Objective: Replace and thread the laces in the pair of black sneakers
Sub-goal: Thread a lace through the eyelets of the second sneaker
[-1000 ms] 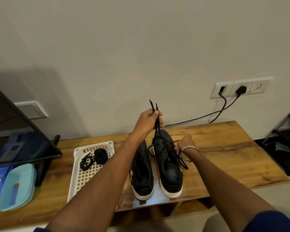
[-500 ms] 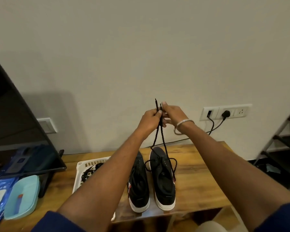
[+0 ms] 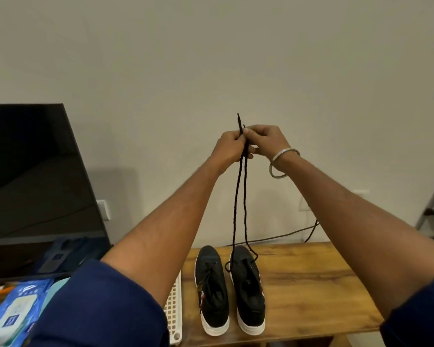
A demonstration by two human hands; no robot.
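Left hand (image 3: 227, 150) and right hand (image 3: 264, 140) pinch both ends of the black lace (image 3: 238, 196) together, raised above the right sneaker (image 3: 248, 291) on the tabletop (image 3: 311, 284). Matching the tips should keep both halves equal before crossing.

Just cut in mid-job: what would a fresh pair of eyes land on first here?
Both hands, left hand and right hand, raised at centre frame, pinching the two ends of a black lace. It hangs down in two strands to the right sneaker on the wooden table, beside the left sneaker. A dark screen stands far left.
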